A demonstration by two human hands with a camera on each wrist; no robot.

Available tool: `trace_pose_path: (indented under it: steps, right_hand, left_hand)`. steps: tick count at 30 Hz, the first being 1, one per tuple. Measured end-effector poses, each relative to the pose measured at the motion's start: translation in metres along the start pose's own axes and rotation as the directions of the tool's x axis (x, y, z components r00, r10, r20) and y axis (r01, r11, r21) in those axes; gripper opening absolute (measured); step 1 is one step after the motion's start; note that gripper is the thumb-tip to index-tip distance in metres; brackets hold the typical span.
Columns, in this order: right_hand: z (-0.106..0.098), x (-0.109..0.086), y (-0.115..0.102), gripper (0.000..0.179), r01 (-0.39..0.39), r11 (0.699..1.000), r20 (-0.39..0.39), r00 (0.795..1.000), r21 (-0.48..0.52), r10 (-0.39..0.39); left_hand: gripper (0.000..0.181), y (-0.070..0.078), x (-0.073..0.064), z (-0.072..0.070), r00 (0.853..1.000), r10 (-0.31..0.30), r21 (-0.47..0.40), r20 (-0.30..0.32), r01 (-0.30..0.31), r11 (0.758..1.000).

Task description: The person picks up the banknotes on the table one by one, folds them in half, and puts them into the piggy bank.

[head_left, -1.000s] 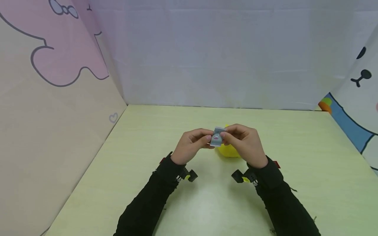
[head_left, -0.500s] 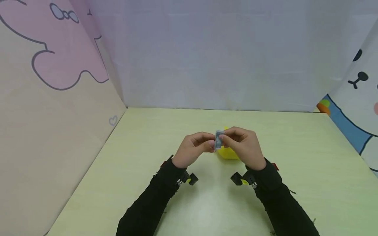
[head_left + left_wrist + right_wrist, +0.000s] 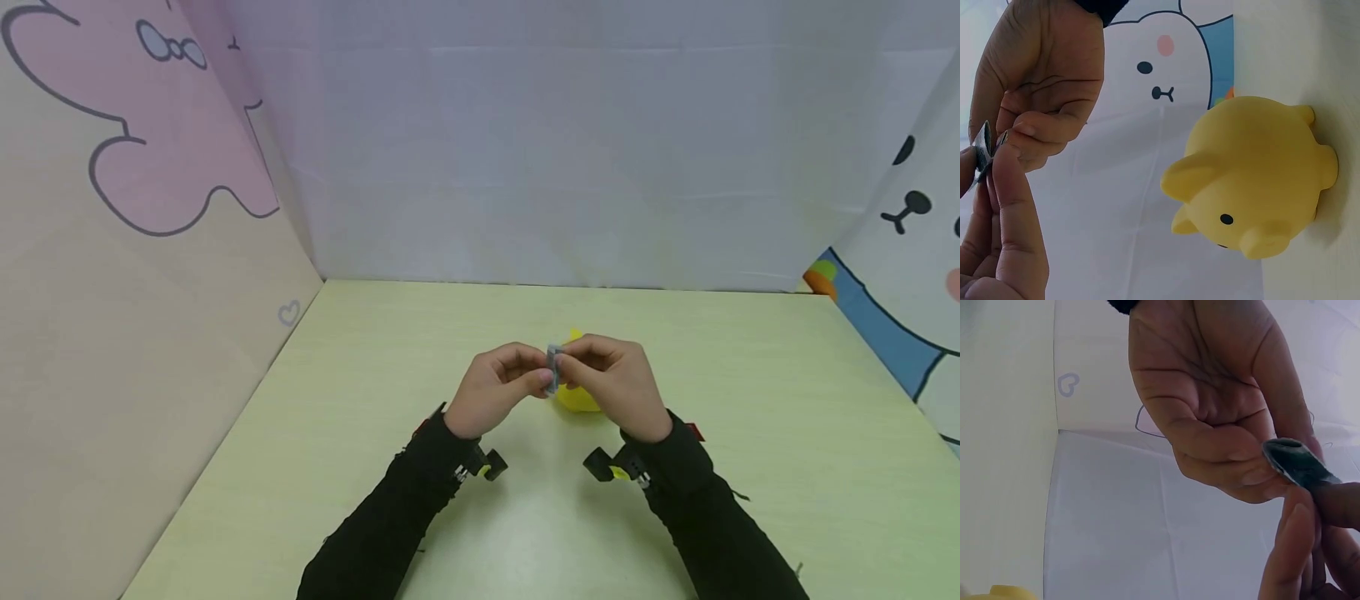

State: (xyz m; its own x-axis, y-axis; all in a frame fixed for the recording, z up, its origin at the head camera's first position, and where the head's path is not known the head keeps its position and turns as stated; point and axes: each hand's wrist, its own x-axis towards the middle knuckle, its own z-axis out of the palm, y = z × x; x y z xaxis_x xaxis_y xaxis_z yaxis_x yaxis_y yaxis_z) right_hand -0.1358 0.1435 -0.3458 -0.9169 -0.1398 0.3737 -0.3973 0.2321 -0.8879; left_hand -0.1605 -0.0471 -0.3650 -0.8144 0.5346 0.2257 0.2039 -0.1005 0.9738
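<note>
My left hand [image 3: 495, 387] and right hand [image 3: 621, 385] meet over the table's middle. Between their thumbs and fingertips both pinch a small blue-grey paper [image 3: 554, 369]. It is folded narrow, and the left wrist view gives its folded edge [image 3: 984, 150]. Seen from the right wrist, the paper [image 3: 1297, 462] curls over, dark teal on its inner side. A yellow piggy bank [image 3: 1254, 162] stands on the table just behind the hands. In the head view the right hand covers much of the piggy bank [image 3: 577, 400].
The pale wooden table [image 3: 360, 350] runs back to a white cloth wall [image 3: 525, 150]. Cartoon-printed walls stand at the left [image 3: 172, 375] and right [image 3: 900, 275]. Black sleeves carry small wrist cameras, one of them [image 3: 600, 464] under the right wrist.
The paper has turned from showing its printed face flat to a narrow folded strip between the fingers. Both hands keep hold; the whole scene sits slightly lower in the head view.
</note>
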Motion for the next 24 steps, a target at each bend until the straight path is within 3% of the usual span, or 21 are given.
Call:
trace_pose_path:
  steps: [18, 24]
  right_hand:
    - [-0.0007, -0.0029, -0.0013, 0.018, 0.005, 1.0, 0.063, 0.998, -0.002, -0.004]
    - [0.0004, -0.0036, -0.0017, 0.015, -0.023, 1.0, 0.083, 0.996, 0.021, 0.021]
  left_hand:
    - [0.015, 0.0049, -0.0026, -0.0015, 0.999, 0.017, 0.048, -0.036, -0.015, 0.999]
    - [0.015, 0.0057, -0.0035, 0.0011, 0.998, 0.06, 0.1, -0.021, -0.058, 0.993]
